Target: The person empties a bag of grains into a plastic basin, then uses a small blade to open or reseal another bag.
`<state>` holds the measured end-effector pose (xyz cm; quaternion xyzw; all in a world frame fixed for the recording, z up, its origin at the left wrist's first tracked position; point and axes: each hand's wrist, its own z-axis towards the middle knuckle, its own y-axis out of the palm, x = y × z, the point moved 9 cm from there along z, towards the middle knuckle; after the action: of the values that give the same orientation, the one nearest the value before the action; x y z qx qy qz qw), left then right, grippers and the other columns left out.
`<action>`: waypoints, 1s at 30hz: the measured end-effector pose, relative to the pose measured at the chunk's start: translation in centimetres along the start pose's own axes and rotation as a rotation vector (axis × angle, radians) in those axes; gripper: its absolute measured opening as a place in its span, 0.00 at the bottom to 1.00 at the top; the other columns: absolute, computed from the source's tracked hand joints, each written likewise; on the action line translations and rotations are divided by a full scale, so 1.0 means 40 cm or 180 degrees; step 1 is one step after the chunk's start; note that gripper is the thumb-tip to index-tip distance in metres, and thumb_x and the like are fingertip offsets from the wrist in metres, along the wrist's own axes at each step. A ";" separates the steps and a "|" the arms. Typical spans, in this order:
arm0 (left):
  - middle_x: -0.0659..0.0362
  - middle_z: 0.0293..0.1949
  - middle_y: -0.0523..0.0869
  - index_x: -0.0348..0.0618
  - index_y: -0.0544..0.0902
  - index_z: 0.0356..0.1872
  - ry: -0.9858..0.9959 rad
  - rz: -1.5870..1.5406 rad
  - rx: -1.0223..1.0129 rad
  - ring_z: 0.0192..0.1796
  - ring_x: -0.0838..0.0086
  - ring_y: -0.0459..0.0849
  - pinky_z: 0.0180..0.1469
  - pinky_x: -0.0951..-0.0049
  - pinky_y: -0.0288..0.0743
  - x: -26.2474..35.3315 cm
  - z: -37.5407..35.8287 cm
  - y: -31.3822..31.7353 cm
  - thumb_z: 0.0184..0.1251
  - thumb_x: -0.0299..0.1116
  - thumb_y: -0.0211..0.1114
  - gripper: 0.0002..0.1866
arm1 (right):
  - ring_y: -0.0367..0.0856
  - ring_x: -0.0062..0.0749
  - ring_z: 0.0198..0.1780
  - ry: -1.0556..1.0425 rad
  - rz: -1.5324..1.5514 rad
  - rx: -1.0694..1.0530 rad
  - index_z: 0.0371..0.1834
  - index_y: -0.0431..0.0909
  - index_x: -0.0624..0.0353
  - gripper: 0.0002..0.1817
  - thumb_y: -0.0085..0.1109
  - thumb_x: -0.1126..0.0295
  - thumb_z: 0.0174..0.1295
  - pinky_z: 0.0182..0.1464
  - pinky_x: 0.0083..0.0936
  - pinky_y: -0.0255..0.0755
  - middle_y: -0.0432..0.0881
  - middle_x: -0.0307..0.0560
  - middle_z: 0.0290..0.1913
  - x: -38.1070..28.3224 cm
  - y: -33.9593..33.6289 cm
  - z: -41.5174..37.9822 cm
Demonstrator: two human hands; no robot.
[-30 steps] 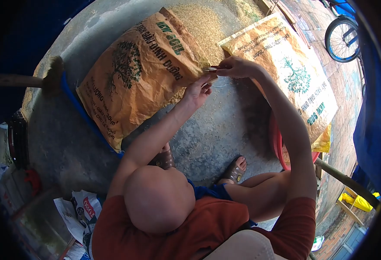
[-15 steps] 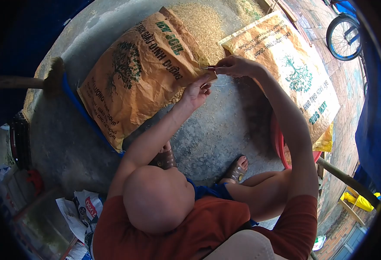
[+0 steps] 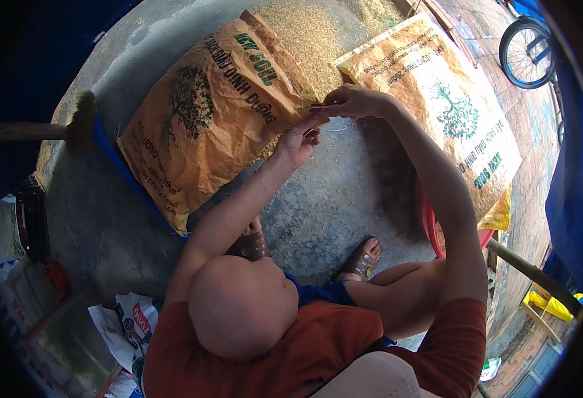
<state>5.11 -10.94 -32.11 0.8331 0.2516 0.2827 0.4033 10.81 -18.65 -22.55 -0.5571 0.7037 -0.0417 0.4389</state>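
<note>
Grip: our right hand pinches a small tool, type unclear
L hand: our left hand holds the orange sack corner
Nearby: second sack

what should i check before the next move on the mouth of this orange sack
1. Left hand gripping the mouth corner of the orange printed paper sack: ok.
2. Right hand pinching a thin metal tool at the sack mouth: ok; what kind of tool, cannot tell.
3. Tool point clear of the left fingers: cannot tell, they sit very close.
4. Sack lying flat and steady on the grey concrete floor: ok.
5. Mouth closed against spills: cannot tell; loose tan grain lies just beyond it.
6. Second orange and white printed sack clear of both hands: ok.
</note>
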 end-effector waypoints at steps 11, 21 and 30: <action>0.62 0.27 0.73 0.44 0.74 0.34 -0.0114 0.0042 0.0222 0.31 0.76 0.73 0.30 0.79 0.68 -0.009 0.024 -0.044 0.52 0.29 0.65 0.10 | 0.68 0.19 0.27 -0.0967 0.0653 0.0269 0.45 0.73 0.58 0.21 0.50 0.52 0.58 0.29 0.20 0.63 0.72 0.36 0.25 -0.200 -0.083 -0.095; 0.62 0.33 0.78 0.44 0.75 0.33 -0.0240 -0.0176 -0.0194 0.38 0.75 0.75 0.39 0.74 0.70 -0.014 -0.034 -0.037 0.55 0.29 0.61 0.06 | 0.61 0.14 0.15 0.0466 0.0329 -0.0705 0.28 0.72 0.57 0.16 0.53 0.54 0.57 0.15 0.14 0.56 0.64 0.31 0.16 0.050 0.038 -0.090; 0.62 0.33 0.78 0.42 0.77 0.36 -0.0078 -0.0159 -0.0121 0.36 0.77 0.76 0.36 0.76 0.72 -0.010 -0.032 -0.044 0.56 0.28 0.60 0.07 | 0.59 0.13 0.15 0.0339 0.0407 -0.0639 0.28 0.72 0.56 0.16 0.51 0.53 0.58 0.14 0.13 0.54 0.62 0.29 0.15 0.031 0.054 -0.067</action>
<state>3.63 -9.54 -33.00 0.8222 0.2620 0.2670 0.4290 7.41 -20.00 -22.82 -0.5493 0.7608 0.0273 0.3447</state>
